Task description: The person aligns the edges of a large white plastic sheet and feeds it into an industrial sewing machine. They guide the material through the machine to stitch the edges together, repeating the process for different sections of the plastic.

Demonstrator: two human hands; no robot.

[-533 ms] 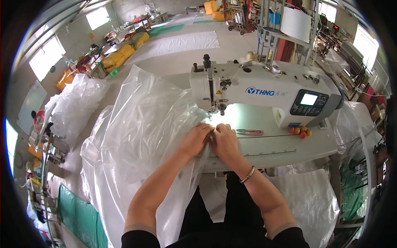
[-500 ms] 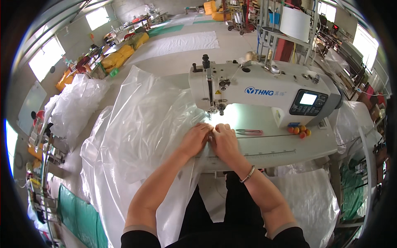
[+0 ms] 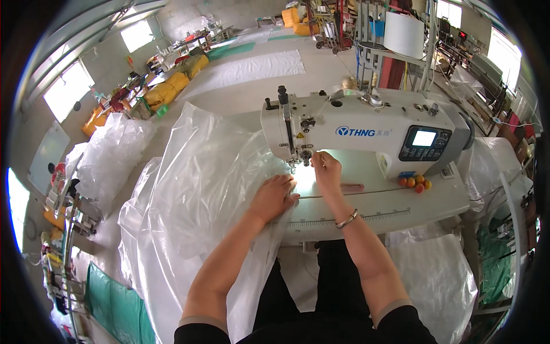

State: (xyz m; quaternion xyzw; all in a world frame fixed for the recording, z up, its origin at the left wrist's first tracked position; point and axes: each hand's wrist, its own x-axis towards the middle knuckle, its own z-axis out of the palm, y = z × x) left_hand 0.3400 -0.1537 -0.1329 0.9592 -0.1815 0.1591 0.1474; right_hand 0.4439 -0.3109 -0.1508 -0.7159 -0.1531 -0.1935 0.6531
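A large sheet of clear plastic film [image 3: 212,166] is bunched over the left of the sewing machine [image 3: 361,123] table and hangs down in front. My left hand [image 3: 274,198] lies flat on the film's edge beside the lit needle area, fingers stretched and thumb apart. Raised just right of the needle, my right hand [image 3: 328,171] is closed, its fingertips pinched beside a small dark knob [image 3: 306,156] on the machine head. Whether thread or anything else is in that pinch is too small to tell. Pink-handled thread snips [image 3: 352,187] lie behind my right wrist, partly hidden.
Several small orange-red fruits [image 3: 419,183] sit at the table's right, below the control panel [image 3: 424,143]. A ruler scale [image 3: 372,217] runs along the front edge. A white thread cone [image 3: 404,35] stands behind. More plastic film [image 3: 432,275] hangs at lower right.
My right hand has left the film beside my left hand and risen right and up to the machine head. My left hand has flattened out on the film.
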